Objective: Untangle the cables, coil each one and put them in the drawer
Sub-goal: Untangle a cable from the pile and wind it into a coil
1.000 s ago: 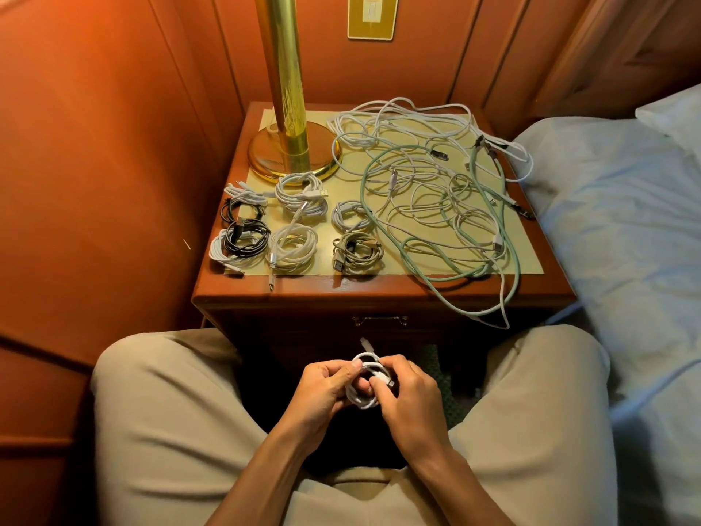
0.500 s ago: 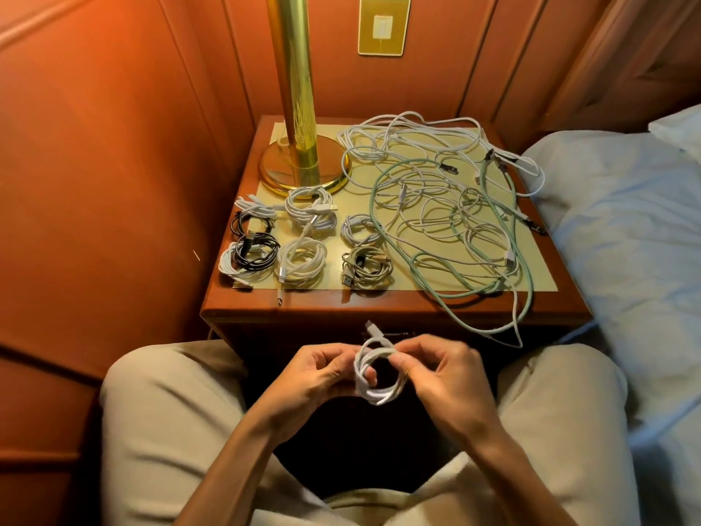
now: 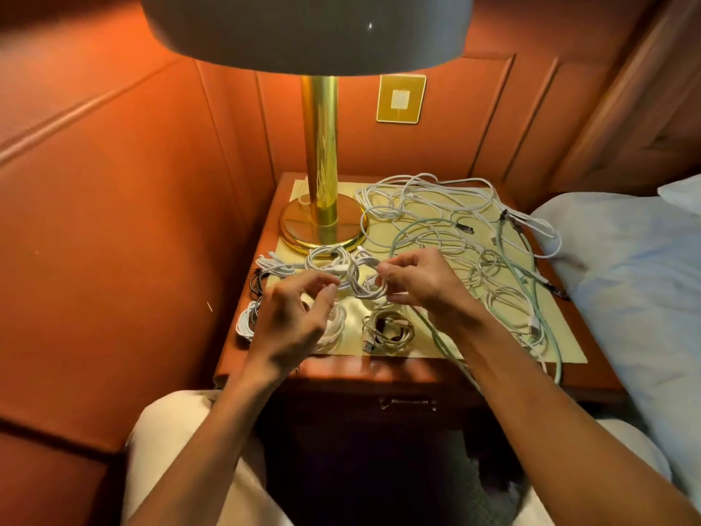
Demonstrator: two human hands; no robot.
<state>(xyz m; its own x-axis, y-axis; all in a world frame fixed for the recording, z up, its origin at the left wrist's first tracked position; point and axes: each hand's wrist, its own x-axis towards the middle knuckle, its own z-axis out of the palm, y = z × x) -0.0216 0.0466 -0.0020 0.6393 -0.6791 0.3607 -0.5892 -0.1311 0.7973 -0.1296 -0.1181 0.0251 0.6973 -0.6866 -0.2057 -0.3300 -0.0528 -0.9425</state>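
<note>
Your right hand (image 3: pixel 421 282) pinches the small coiled white cable (image 3: pixel 370 288) between thumb and fingertips and holds it above the wooden bedside table (image 3: pixel 398 368), near the middle of the yellow mat (image 3: pixel 379 229). Your left hand (image 3: pixel 294 317) hovers just beside it, fingers (image 3: pixel 326 298) loosely curled with the tips drawn toward the thumb; you cannot tell whether they touch the coil or grip nothing.

Under and around your left hand lie the finished coils: white bundles (image 3: pixel 326 260) near the brass lamp base (image 3: pixel 322 225), a black coil (image 3: pixel 257 280) at the left edge of the mat, and a beige coiled cable (image 3: pixel 387 330) toward the front. Your left hand covers much of the front-left bundles, so their number is unclear.

The right half of the table carries the loose tangle of white cables (image 3: pixel 436 201), with a pale green cable (image 3: pixel 523 282) looping through it and dropping over the front edge. Bare mat shows only in a small patch between the beige coil and your left hand.

The table sits tight in a corner of orange panelled wall (image 3: pixel 132 222), with the bed (image 3: pixel 637 267) against its right side. The drawer front with its metal handle (image 3: pixel 407 403) lies in deep shadow below the front edge, between your knees. The lamp shade (image 3: pixel 303 28) is cut off by the top of the view.
</note>
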